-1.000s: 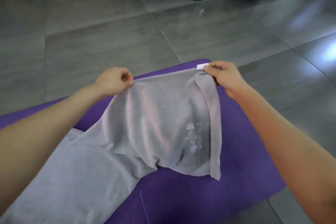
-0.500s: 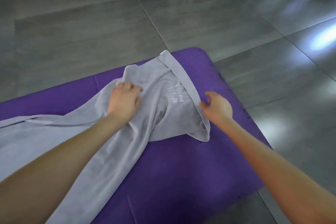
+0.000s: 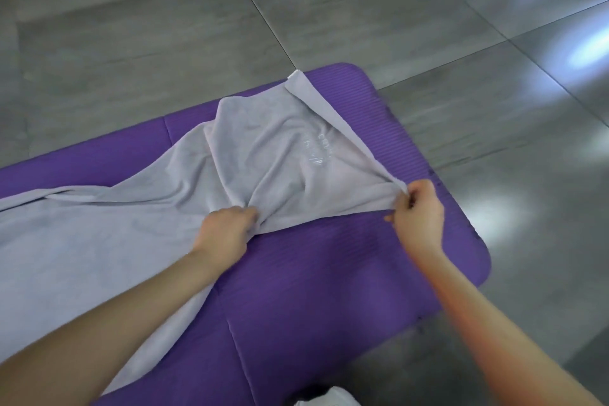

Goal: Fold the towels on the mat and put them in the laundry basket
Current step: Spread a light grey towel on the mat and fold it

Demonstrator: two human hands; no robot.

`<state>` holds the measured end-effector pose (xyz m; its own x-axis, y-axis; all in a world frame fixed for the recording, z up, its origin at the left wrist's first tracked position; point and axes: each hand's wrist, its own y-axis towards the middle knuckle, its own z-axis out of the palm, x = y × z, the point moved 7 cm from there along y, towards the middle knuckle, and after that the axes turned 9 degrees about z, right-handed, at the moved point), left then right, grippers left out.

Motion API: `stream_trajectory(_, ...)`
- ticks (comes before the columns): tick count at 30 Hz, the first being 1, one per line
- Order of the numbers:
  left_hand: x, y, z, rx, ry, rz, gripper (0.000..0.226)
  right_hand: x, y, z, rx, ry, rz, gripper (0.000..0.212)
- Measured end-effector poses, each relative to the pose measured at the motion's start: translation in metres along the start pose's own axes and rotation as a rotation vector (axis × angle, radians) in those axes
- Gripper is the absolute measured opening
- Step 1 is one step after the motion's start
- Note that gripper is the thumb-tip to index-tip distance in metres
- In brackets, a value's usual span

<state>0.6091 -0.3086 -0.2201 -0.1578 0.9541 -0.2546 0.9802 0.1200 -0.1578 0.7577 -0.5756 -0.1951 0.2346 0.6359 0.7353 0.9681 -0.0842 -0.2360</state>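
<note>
Now towel (image 3: 270, 155) bunched under gripping left hand (image 3: 227, 232), corner pinched in right hand (image 3: 418, 217)

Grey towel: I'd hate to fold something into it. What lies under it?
Only the purple mat shows beneath the grey towel, around its edges. Whatever lies under the rumpled middle is covered.

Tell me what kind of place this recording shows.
Probably an indoor room, home or studio: glossy grey floor tiles, a purple exercise mat laid on them, a grey towel spread across it.
</note>
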Motion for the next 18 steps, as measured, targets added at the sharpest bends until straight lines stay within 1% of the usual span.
stream_trajectory(1, 0.008, 0.003, -0.004, 0.057, -0.171, -0.073, 0.020, 0.005, 0.004, -0.019, -0.043, -0.029, -0.031, 0.010)
stream_trajectory(2, 0.013, 0.005, -0.008, 0.140, -0.347, -0.119, 0.022, 0.010, 0.008, -0.039, -0.087, -0.112, -0.052, 0.010)
stream_trajectory(4, 0.016, 0.006, -0.013, 0.322, -0.633, -0.143, 0.028, 0.010, 0.021, -0.072, -0.125, -0.420, -0.043, 0.016)
stream_trajectory(5, 0.014, 0.003, -0.014, 0.425, -0.706, -0.140, 0.029, 0.005, 0.028, -0.081, -0.097, -0.633, -0.020, 0.020)
stream_trajectory(6, 0.012, -0.002, -0.012, 0.525, -0.705, -0.124, 0.030, -0.003, 0.033, -0.085, -0.039, -0.859, 0.006, 0.023)
stream_trajectory(7, 0.011, -0.007, -0.008, 0.617, -0.627, -0.087, 0.029, -0.012, 0.035, -0.083, 0.038, -1.077, 0.033, 0.026)
stream_trajectory(8, 0.011, -0.010, -0.003, 0.696, -0.488, -0.037, 0.028, -0.020, 0.035, -0.078, 0.117, -1.260, 0.054, 0.029)
stream_trajectory(9, 0.012, -0.010, 0.003, 0.733, -0.333, 0.020, 0.026, -0.026, 0.035, -0.072, 0.180, -1.397, 0.066, 0.031)
stream_trajectory(10, 0.011, -0.007, 0.007, 0.729, -0.206, 0.072, 0.023, -0.028, 0.036, -0.066, 0.217, -1.484, 0.063, 0.032)
stream_trajectory(11, 0.013, -0.001, 0.008, 0.675, -0.129, 0.079, 0.022, -0.025, 0.038, -0.059, 0.238, -1.522, 0.047, 0.031)
stream_trajectory(12, 0.017, 0.007, 0.007, 0.583, -0.088, 0.039, 0.024, -0.018, 0.043, -0.048, 0.244, -1.517, 0.012, 0.029)
stream_trajectory(13, 0.021, 0.017, 0.002, 0.467, -0.060, -0.009, 0.027, -0.009, 0.050, -0.034, 0.234, -1.459, -0.036, 0.027)
stream_trajectory(15, 0.031, 0.034, -0.004, 0.270, -0.005, -0.059, 0.034, 0.016, 0.067, 0.001, 0.160, -1.204, -0.141, 0.024)
stream_trajectory(17, 0.039, 0.050, -0.002, 0.213, 0.050, -0.066, 0.041, 0.045, 0.087, 0.036, 0.064, -0.921, -0.251, 0.027)
stream_trajectory(18, 0.041, 0.057, -0.001, 0.218, 0.065, -0.067, 0.044, 0.060, 0.099, 0.052, 0.034, -0.839, -0.285, 0.029)
